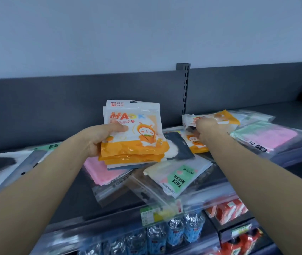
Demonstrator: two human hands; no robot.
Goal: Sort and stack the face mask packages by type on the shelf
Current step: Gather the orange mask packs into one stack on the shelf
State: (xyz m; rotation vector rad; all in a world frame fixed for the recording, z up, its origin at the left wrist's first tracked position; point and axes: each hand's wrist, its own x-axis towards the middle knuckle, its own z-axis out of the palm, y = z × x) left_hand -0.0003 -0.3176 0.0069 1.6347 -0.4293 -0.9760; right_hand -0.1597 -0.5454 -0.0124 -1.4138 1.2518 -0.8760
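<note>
A pale, evenly lit wall (pixel 128 34) rises behind a dark grey shelving unit. Its back panel (pixel 73 100) carries a slotted upright (pixel 184 89). Below the top shelf (pixel 284 109), a lower shelf holds bottled drinks (pixel 174 234) and red cartons (pixel 227 210).

Open air: above the shelf (pixel 73 190), up to the grey back panel (pixel 73 107).
Bare shelf: far right rear, and a dark strip at left front.
Obstacles: loose mask packages (pixel 176 179) crowding the centre and right.
Rear obstacle: slotted upright (pixel 185 89).
</note>
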